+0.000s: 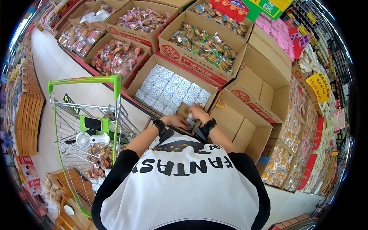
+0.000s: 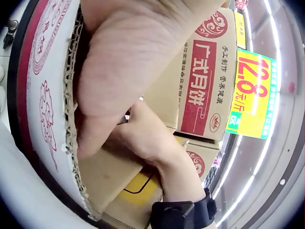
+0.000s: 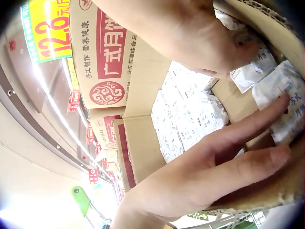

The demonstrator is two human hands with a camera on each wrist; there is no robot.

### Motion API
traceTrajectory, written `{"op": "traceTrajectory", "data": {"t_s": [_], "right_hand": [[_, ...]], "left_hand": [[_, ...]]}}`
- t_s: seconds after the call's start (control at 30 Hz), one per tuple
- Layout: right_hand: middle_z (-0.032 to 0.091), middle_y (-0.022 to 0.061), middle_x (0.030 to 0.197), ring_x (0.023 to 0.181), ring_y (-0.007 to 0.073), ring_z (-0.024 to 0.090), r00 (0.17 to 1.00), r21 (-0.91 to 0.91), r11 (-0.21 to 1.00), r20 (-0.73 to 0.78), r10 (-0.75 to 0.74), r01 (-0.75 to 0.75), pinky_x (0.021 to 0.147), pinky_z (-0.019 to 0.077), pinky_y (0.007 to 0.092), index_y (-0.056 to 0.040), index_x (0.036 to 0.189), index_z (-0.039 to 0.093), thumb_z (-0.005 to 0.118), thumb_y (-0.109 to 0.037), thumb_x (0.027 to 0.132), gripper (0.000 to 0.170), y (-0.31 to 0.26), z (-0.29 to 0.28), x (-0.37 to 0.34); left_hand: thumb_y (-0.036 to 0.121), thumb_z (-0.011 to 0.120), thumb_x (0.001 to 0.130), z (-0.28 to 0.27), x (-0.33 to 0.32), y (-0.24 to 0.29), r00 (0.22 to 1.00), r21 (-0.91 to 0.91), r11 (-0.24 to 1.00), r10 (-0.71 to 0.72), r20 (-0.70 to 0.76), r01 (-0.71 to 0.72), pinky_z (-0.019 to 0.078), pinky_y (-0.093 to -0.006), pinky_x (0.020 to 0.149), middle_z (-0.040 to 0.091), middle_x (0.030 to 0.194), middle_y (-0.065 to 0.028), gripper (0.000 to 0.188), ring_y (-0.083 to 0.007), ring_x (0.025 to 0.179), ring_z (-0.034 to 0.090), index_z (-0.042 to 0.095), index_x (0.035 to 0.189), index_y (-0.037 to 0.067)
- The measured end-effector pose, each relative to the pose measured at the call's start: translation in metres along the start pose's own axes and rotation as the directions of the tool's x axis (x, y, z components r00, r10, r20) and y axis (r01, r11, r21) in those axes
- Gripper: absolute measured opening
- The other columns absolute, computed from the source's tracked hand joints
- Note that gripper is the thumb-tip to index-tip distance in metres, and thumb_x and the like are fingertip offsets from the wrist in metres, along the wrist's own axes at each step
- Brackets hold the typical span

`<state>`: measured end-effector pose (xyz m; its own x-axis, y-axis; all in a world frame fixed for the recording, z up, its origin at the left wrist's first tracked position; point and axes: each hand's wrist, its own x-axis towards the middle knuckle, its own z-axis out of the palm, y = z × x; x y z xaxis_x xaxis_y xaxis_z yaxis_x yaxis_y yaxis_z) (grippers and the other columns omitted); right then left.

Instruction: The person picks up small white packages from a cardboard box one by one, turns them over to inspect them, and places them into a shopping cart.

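Observation:
Rows of white wrapped mooncakes (image 1: pixel 168 87) fill most of an open cardboard box (image 1: pixel 132 90) in front of me. My right hand (image 1: pixel 197 111) reaches into the near right corner, and in the right wrist view its fingers pinch a white wrapped mooncake (image 3: pixel 257 71). Beside it my left hand (image 1: pixel 176 121) extends straight fingers, the fingertips at another wrapped mooncake (image 3: pixel 290 86) along the box wall. Bare cardboard shows between these and the packed rows. In the left wrist view, my left palm (image 2: pixel 128 52) covers much of the box and its fingertips are hidden.
A green-handled shopping cart (image 1: pixel 84 81) stands at left, with a small white fan (image 1: pixel 84 140) and packaged goods. Boxes of wrapped pastries (image 1: pixel 203 46) rise behind. Right of the mooncake box sits an open carton (image 1: pixel 234 126) with little inside. Price signs (image 1: pixel 319 86) stand at right.

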<state>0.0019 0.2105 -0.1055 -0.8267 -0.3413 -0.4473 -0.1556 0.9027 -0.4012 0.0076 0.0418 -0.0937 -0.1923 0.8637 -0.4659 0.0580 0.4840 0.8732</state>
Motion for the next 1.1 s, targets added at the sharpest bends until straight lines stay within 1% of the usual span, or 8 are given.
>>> {"op": "traceTrajectory", "data": {"t_s": [0.23, 0.43, 0.63, 0.7, 0.8, 0.9, 1.03, 1.1], "right_hand": [[0.047, 0.0134, 0.091, 0.087, 0.0326, 0.039, 0.999, -0.033, 0.998, -0.007, 0.045, -0.045, 0.075, 0.0345, 0.034, -0.0084, 0.078, 0.057, 0.057, -0.003, 0.057, 0.022, -0.007, -0.008, -0.003], [0.045, 0.0154, 0.084, 0.085, 0.0332, 0.045, 0.95, 0.345, 0.932, -0.312, -0.002, 0.115, 0.073, 0.0381, 0.0336, -0.0064, 0.086, 0.05, 0.06, -0.008, 0.058, 0.029, -0.017, -0.019, -0.004], [0.045, 0.0174, 0.088, 0.082, 0.0328, 0.047, 0.875, 0.38, 0.906, -0.483, 0.021, 0.188, 0.072, 0.0398, 0.0351, -0.0047, 0.094, 0.049, 0.06, -0.009, 0.06, 0.036, -0.019, -0.024, -0.002], [0.045, 0.0176, 0.089, 0.081, 0.033, 0.048, 0.856, 0.381, 0.905, -0.515, 0.038, 0.189, 0.071, 0.0405, 0.036, -0.0043, 0.095, 0.048, 0.06, -0.01, 0.061, 0.036, -0.025, -0.032, -0.005], [0.046, 0.0184, 0.092, 0.082, 0.0333, 0.049, 0.85, 0.462, 0.877, -0.508, 0.142, 0.13, 0.071, 0.0409, 0.0371, -0.0037, 0.095, 0.047, 0.06, -0.015, 0.062, 0.037, -0.028, -0.037, -0.005], [0.048, 0.0184, 0.09, 0.08, 0.0337, 0.05, 0.726, 0.416, 0.904, -0.651, 0.224, 0.093, 0.069, 0.041, 0.0376, -0.0027, 0.096, 0.044, 0.059, -0.018, 0.063, 0.04, -0.024, -0.032, 0.0], [0.052, 0.0177, 0.088, 0.082, 0.0316, 0.051, 0.709, 0.479, 0.87, -0.654, 0.263, 0.118, 0.07, 0.0412, 0.0352, -0.0024, 0.095, 0.044, 0.06, -0.017, 0.064, 0.039, -0.03, -0.041, -0.005], [0.055, 0.0171, 0.085, 0.079, 0.0299, 0.054, 0.814, 0.592, 0.806, -0.455, 0.362, -0.027, 0.068, 0.0424, 0.0338, -0.001, 0.096, 0.043, 0.06, -0.016, 0.065, 0.039, -0.035, -0.051, -0.012]], "left_hand": [[0.02, 0.054, 0.074, -0.004, 0.001, 0.001, 0.999, -0.099, 0.995, -0.02, -0.035, 0.016, 0.038, -0.0231, 0.078, 0.057, 0.098, -0.0084, 0.032, -0.0141, 0.087, 0.052, 0.055, 0.101, 0.002], [0.016, 0.055, 0.071, -0.003, 0.001, -0.008, 0.954, -0.298, 0.954, -0.058, -0.295, -0.034, 0.0404, -0.0221, 0.069, 0.061, 0.084, -0.0064, 0.024, -0.0114, 0.077, 0.054, 0.06, 0.09, 0.002], [0.011, 0.056, 0.071, -0.005, 0.003, -0.016, 0.921, -0.499, 0.863, -0.131, -0.368, -0.077, 0.0409, -0.0213, 0.055, 0.055, 0.074, -0.0024, 0.012, -0.0093, 0.068, 0.05, 0.056, 0.082, 0.006], [0.007, 0.056, 0.071, -0.002, 0.004, -0.019, 0.834, -0.503, 0.85, -0.161, -0.528, -0.155, 0.0386, -0.0202, 0.047, 0.048, 0.065, -0.0012, 0.012, -0.0101, 0.062, 0.049, 0.045, 0.076, 0.008], [0.005, 0.056, 0.071, -0.005, 0.003, -0.017, 0.78, -0.592, 0.777, -0.227, -0.583, -0.217, 0.0357, -0.0206, 0.042, 0.043, 0.062, -0.0024, 0.022, -0.0115, 0.056, 0.049, 0.036, 0.08, 0.009], [0.004, 0.056, 0.072, -0.009, -0.006, 0.0, 0.694, -0.608, 0.787, -0.379, -0.613, -0.108, 0.0357, -0.023, 0.041, 0.044, 0.065, -0.0052, 0.03, -0.0123, 0.051, 0.047, 0.031, 0.086, 0.011], [0.004, 0.057, 0.071, -0.009, -0.003, -0.005, 0.656, -0.617, 0.766, -0.375, -0.655, -0.179, 0.0353, -0.024, 0.04, 0.044, 0.065, -0.0061, 0.035, -0.0126, 0.05, 0.045, 0.028, 0.089, 0.013], [0.002, 0.059, 0.067, -0.009, -0.002, -0.004, 0.642, -0.666, 0.716, -0.414, -0.645, -0.207, 0.0328, -0.026, 0.039, 0.042, 0.067, -0.0056, 0.041, -0.013, 0.053, 0.043, 0.029, 0.091, 0.013]]}}
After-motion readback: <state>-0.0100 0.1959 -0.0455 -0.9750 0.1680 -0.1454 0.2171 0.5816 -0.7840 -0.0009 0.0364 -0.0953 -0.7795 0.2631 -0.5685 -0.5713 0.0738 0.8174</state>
